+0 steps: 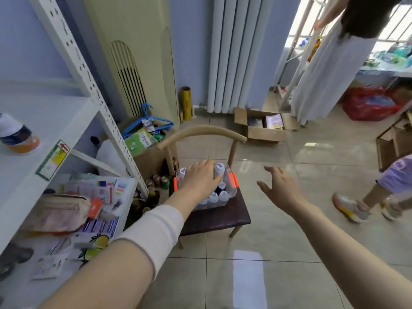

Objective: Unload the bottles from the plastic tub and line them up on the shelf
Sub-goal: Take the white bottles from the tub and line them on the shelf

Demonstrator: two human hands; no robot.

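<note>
A clear plastic tub [231, 188] with orange latches sits on a dark chair seat [218, 216]. Several white-capped bottles [215, 197] stand in it. My left hand [200, 177] reaches into the tub from above, its fingers curled over the bottles beside one upright bottle [219, 169]; the palm hides whether it grips any. My right hand [282, 186] hovers to the right of the tub, fingers spread, holding nothing. On the white shelf [55, 121] at left stands one bottle [16, 136] with orange liquid.
The chair's curved wooden backrest [201, 133] arches behind the tub. A lower shelf [93, 210] holds cluttered packets. Cans and a box with hangers crowd the floor by the shelf post. An open cardboard box [265, 127] lies farther back. Another person's legs [367, 204] are at right.
</note>
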